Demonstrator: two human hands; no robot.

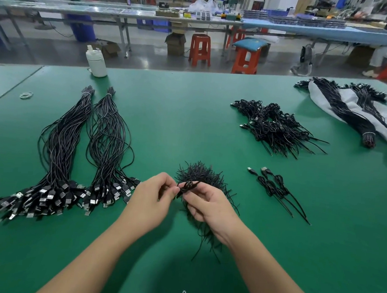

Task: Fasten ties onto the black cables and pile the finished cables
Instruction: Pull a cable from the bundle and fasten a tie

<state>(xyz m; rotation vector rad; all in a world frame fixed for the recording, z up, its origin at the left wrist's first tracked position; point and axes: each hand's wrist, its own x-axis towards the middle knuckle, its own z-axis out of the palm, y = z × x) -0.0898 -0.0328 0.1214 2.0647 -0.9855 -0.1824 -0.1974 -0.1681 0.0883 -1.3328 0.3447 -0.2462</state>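
Observation:
My left hand (153, 197) and my right hand (207, 206) meet over a heap of black ties (200, 172) near the table's front middle. Both pinch a small coiled black cable (189, 186); its loose end hangs down under my right wrist. Two long bundles of untied black cables (75, 139) with USB plugs lie on the left. Two tied cables (273, 188) lie just right of my hands. A bigger pile of finished cables (275, 128) sits farther back on the right.
The green table (178, 113) carries a white bottle (97, 62) at the back left and rubber bands (26, 95) at the far left. More cable bundles on grey wrapping (349, 103) lie at the back right. Red stools and benches stand beyond.

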